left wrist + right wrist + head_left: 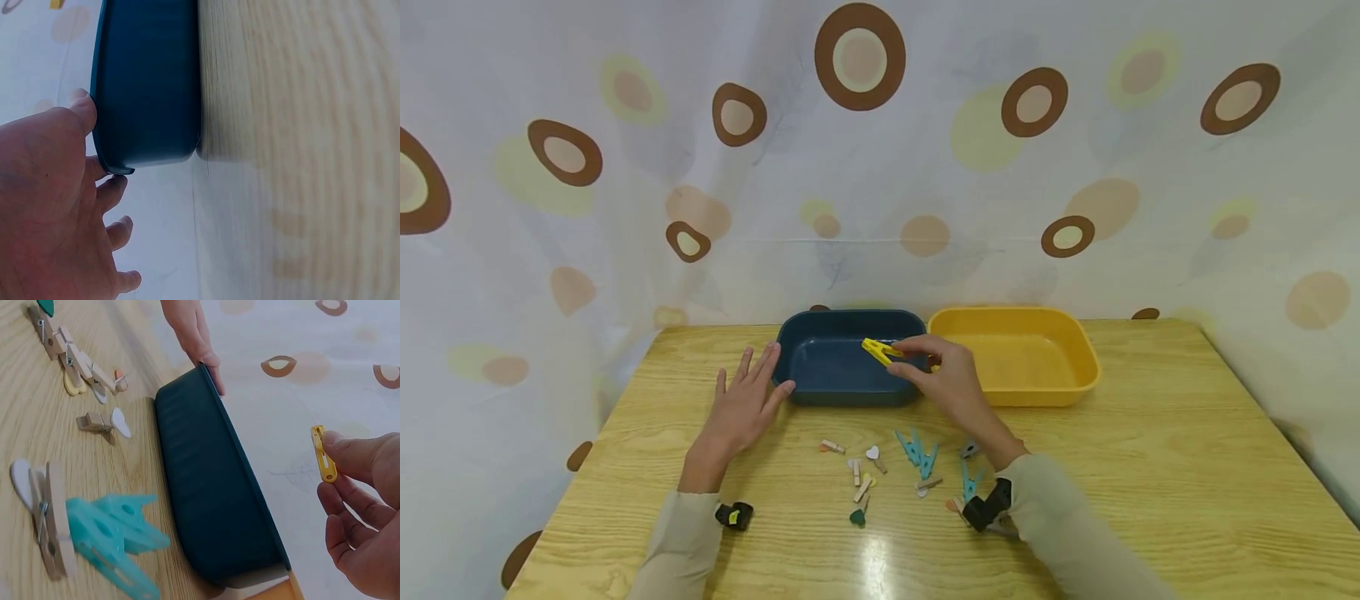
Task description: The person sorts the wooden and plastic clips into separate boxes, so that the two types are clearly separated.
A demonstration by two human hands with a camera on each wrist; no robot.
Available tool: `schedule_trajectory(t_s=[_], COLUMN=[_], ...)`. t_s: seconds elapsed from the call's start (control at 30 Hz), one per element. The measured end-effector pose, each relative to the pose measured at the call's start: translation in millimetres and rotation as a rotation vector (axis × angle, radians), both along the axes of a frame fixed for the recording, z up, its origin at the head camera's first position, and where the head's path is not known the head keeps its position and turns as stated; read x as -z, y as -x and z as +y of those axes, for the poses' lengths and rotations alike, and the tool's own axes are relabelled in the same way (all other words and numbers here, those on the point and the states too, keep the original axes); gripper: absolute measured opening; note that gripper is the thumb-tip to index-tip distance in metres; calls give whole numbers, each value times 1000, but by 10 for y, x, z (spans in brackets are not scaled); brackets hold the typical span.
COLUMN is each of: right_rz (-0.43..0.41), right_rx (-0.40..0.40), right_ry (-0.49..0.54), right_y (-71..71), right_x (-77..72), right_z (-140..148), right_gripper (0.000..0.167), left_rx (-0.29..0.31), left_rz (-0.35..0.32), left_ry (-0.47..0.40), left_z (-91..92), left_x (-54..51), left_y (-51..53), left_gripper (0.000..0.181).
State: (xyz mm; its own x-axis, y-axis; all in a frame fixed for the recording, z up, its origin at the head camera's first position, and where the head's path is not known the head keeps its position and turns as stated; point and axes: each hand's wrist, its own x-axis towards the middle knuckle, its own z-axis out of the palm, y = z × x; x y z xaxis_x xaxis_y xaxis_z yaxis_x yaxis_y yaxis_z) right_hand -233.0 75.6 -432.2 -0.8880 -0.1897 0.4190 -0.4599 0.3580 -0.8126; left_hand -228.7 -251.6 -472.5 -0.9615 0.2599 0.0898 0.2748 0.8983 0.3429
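A yellow clothespin [877, 351] is pinched between the thumb and fingers of my right hand [951, 379], above the right part of the dark blue tray [850, 398]. The right wrist view shows the same yellow clothespin [323, 454] at the fingertips of that hand [362, 506], over the tray's rim level. My left hand [741, 417] touches the tray's left end, its fingers spread. In the left wrist view the thumb of the left hand [56, 194] lies at the rim of the blue tray [147, 87], the other fingers loosely bent.
A yellow tray [1037, 398] stands right of the blue one. On the wooden table [790, 550] before them lie several small wooden clips with hearts [863, 487] and several light blue clothespins [917, 452]. Behind hangs a patterned cloth [880, 167].
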Motion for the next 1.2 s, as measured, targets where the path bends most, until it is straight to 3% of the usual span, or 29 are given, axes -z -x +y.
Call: schedule_trajectory(t_s=[0.47,1.2], right_rz=[46,-76], right_rx=[-19,-38], right_ry=[-39,-84], right_y=[147,327], right_x=[27,172], right_z=[-349,-725], right_gripper=[28,26], left_rx=[-9,-19], left_rz=[4,-3], left_ry=[8,10], left_z=[20,17], left_x=[-21,-40], left_y=[0,-24], left_gripper=[73,73])
